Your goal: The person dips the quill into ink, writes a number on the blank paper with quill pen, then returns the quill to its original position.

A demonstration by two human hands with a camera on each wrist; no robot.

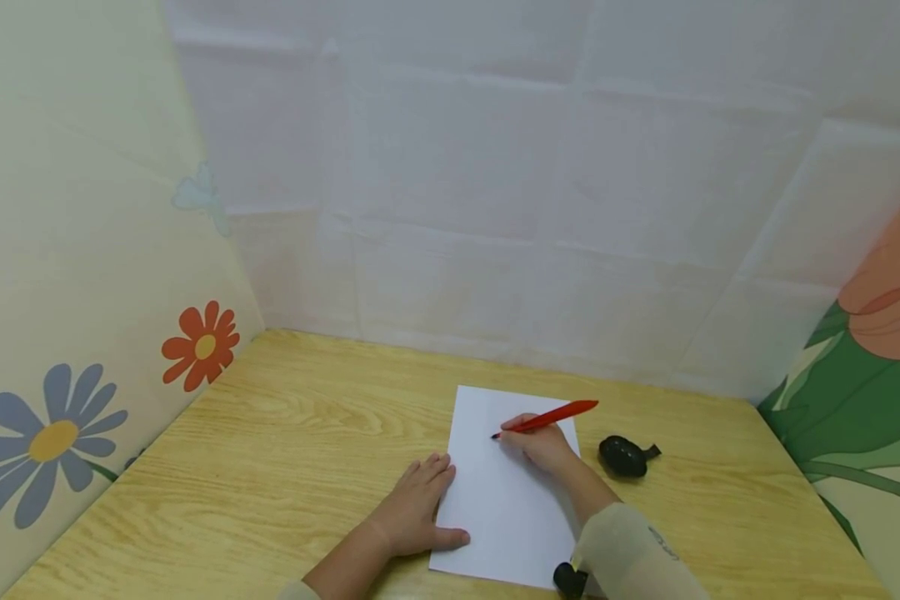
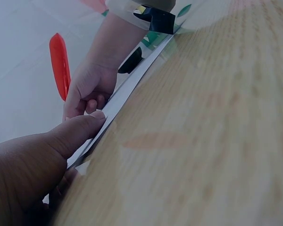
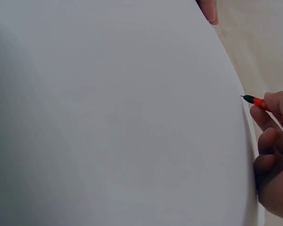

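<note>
A sheet of white paper (image 1: pixel 506 508) lies on the wooden table in the head view. My right hand (image 1: pixel 546 447) pinches a red pen (image 1: pixel 562 413) over its upper half. The pen's black tip points left, right at the paper, and its red end slants up to the right. In the right wrist view the pen (image 3: pixel 259 103) sits between thumb and forefinger, with the other fingers curled below. My left hand (image 1: pixel 414 510) rests at the paper's left edge, fingers fairly straight, thumb laid over the sheet. The left wrist view shows that thumb on the paper's edge (image 2: pixel 127 89).
A small, shiny black rounded object (image 1: pixel 624 456) with a short stem lies right of the paper. A black device (image 1: pixel 569 578) sits at my right sleeve. White sheeting (image 1: pixel 457 183) hangs behind the table (image 1: pixel 292 425), with flower-printed panels (image 1: pixel 67 275) at both sides.
</note>
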